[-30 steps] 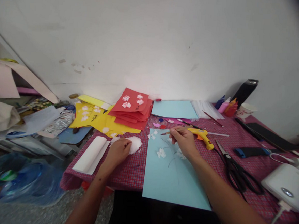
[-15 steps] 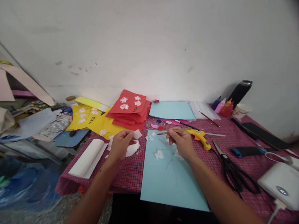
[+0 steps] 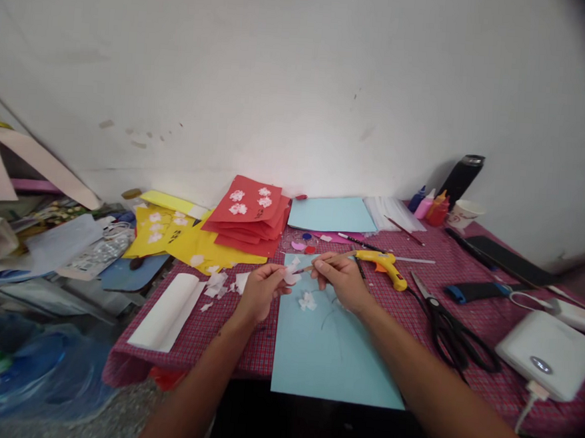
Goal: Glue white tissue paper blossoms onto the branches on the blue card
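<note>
My left hand [image 3: 263, 290] pinches a small piece of white paper [image 3: 292, 276] above the left edge of a light blue sheet [image 3: 339, 366]. In my right hand [image 3: 341, 280] is a paintbrush [image 3: 305, 269], its tip at the paper piece. White paper flowers [image 3: 307, 301] and thin drawn lines show on the blue sheet, partly under my right hand. Torn white paper scraps [image 3: 216, 283] lie left of my left hand, beside a folded white paper towel [image 3: 166, 311].
Red cards [image 3: 246, 209] and yellow cards [image 3: 164, 230] lie at the back left. A paint palette [image 3: 298, 245] sits behind the sheet. On the right are a yellow glue gun [image 3: 383, 264], black scissors [image 3: 448, 326], a white power bank [image 3: 548, 353], paint bottles [image 3: 424, 205] and a paper cup [image 3: 466, 213].
My left hand has moved right with its paper piece, over the edge of the blue sheet. The brush in my right hand has shifted slightly left and down, meeting the paper.
</note>
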Demonstrator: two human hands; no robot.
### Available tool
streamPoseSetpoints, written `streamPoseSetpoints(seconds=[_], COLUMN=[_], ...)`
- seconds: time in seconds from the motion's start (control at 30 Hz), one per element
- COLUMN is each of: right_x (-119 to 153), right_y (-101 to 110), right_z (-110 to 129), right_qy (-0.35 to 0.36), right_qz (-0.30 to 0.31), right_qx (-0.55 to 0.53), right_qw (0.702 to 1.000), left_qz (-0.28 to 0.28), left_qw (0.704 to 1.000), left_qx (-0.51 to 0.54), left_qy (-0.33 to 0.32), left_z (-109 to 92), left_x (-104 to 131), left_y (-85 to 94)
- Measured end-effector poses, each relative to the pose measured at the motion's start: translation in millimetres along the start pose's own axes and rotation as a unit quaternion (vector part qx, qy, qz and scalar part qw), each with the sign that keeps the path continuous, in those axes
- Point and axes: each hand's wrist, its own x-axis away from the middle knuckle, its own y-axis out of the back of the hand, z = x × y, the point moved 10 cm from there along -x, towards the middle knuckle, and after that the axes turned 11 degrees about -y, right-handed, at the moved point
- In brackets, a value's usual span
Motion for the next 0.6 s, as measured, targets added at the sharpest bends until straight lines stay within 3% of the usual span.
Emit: streamPoseSetpoints(seconds=[0.6], right_x=[-2.8], right_y=[3.1], right_z=[-8.5], right_qy=[-0.009], right_qz=[-0.009], right_qx=[0.007], right_qw=[1.000], left_qz=[0.016], left_qw=[1.000], left_qx=[0.006], left_qy=[-0.006], left_z=[-0.9], left_x=[2.3], left_y=[-5.1])
